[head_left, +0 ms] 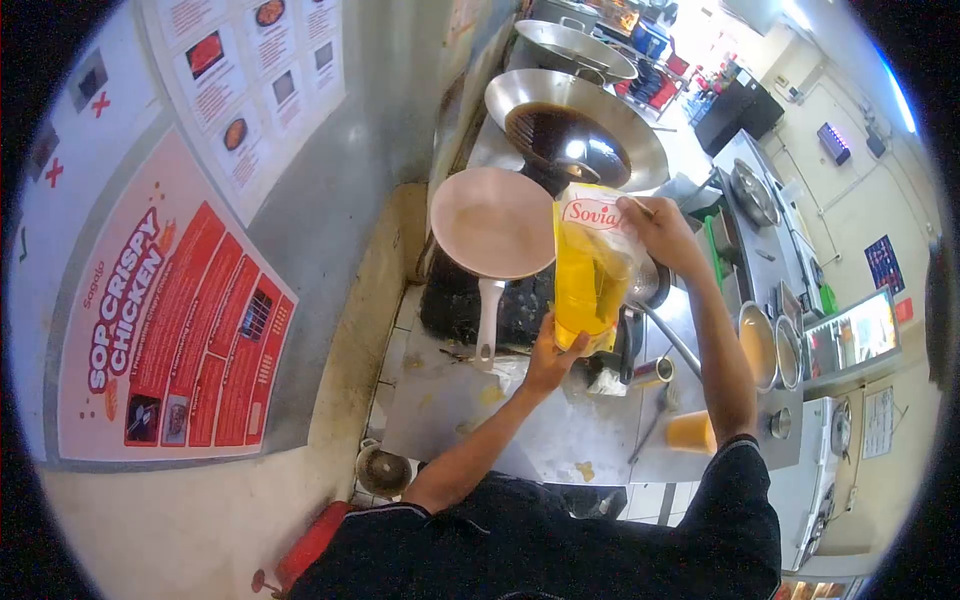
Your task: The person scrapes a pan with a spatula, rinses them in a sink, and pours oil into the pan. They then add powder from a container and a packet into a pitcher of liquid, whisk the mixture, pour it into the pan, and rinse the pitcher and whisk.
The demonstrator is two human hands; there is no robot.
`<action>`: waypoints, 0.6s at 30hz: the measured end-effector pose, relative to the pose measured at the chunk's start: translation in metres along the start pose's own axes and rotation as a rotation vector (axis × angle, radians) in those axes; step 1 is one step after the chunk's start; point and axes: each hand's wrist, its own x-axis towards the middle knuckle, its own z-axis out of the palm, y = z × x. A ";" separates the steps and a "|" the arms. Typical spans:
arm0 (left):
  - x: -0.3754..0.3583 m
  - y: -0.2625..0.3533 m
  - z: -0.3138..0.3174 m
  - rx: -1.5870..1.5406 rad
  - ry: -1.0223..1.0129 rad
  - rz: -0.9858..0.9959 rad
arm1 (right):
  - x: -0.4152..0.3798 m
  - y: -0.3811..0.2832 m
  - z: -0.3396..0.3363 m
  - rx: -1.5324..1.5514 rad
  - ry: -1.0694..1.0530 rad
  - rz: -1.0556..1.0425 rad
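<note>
Held up between both hands is a pouch of yellow cooking oil (590,285) with a white and red "Sovia" label. My left hand (552,358) supports its lower end, fingers closed around the bottom edge. At the top right corner, my right hand (660,235) pinches the pouch. Just left of the pouch sits a pinkish frying pan (480,225), its handle pointing toward me, on a black stove (455,310). The pan's inside looks bare. Whether the pouch is cut open cannot be seen.
Behind the pan stands a large wok (640,120) of dark liquid, with another wok (590,50) farther back. A ladle (670,335), an orange cup (690,432) and an open can (655,372) are on the steel counter (540,440). A poster wall (170,330) rises at left.
</note>
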 end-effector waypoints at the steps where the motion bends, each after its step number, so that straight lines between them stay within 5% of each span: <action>1: 0.004 -0.011 -0.003 -0.028 0.006 0.019 | 0.012 0.011 0.010 -0.009 -0.022 0.019; 7: 0.008 -0.010 -0.015 -0.018 0.075 -0.245 | 0.061 0.039 0.045 -0.330 -0.129 -0.122; 14: 0.016 -0.035 -0.030 -0.034 0.097 -0.413 | 0.086 0.057 0.070 -0.320 -0.179 -0.058; 16: 0.016 -0.033 -0.030 -0.045 0.102 -0.412 | 0.091 0.061 0.074 -0.235 -0.178 0.112; 18: 0.019 -0.036 -0.032 -0.058 0.085 -0.422 | 0.090 0.062 0.073 -0.288 -0.172 -0.044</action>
